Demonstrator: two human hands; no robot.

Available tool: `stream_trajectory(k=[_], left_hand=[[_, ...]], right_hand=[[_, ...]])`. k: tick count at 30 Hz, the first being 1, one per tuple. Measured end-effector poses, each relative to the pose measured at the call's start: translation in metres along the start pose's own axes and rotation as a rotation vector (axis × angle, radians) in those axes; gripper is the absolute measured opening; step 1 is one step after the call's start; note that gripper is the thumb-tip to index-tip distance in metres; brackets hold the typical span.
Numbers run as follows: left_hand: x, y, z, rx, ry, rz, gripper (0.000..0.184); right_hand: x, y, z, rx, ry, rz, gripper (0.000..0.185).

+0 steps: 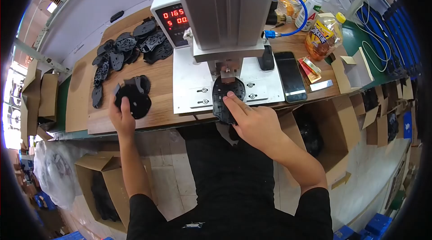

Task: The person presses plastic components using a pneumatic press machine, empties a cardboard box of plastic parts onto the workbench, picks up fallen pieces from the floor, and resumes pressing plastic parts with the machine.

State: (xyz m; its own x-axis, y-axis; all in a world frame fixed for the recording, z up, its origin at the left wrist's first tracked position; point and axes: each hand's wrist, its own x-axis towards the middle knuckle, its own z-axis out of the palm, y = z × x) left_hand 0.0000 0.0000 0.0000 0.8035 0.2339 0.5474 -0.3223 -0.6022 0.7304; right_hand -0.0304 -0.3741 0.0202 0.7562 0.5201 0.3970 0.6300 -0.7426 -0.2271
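My left hand (122, 115) grips a black plastic part (136, 101) above the wooden table, left of the press. Under the head of the metal press (225, 15) lies another black part (228, 91), on the white base plate (186, 82). My right hand (252, 120) holds this part at its near end, with fingers on its top face. A pile of similar black parts (123, 46) lies on the table at the upper left.
A counter with red digits (173, 17) stands left of the press. To the right are a phone (290, 76), a drink bottle (320, 37), a white bottle (311, 8) and small packets (309, 69). Open cartons (330, 127) holding dark items stand below the table edge.
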Motion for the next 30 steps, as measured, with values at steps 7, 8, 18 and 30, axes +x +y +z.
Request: stream_trajectory(k=[7, 8, 18, 30], left_hand=[[-0.053, 0.025, 0.007, 0.119, -0.117, 0.203, 0.019], [-0.055, 0.030, 0.005, 0.096, -0.134, 0.188, 0.020], [-0.022, 0.093, 0.100, -0.121, -0.506, 0.985, 0.022], [-0.020, 0.086, 0.140, -0.101, -0.497, 0.929, 0.025]], right_hand=[[-0.006, 0.005, 0.004, -0.026, -0.011, 0.001, 0.055], [-0.007, 0.004, 0.006, -0.051, -0.037, 0.029, 0.064], [-0.057, -0.006, -0.063, 0.164, 0.200, 0.384, 0.048], [-0.285, 0.044, -0.004, -0.028, -0.259, 1.295, 0.056]])
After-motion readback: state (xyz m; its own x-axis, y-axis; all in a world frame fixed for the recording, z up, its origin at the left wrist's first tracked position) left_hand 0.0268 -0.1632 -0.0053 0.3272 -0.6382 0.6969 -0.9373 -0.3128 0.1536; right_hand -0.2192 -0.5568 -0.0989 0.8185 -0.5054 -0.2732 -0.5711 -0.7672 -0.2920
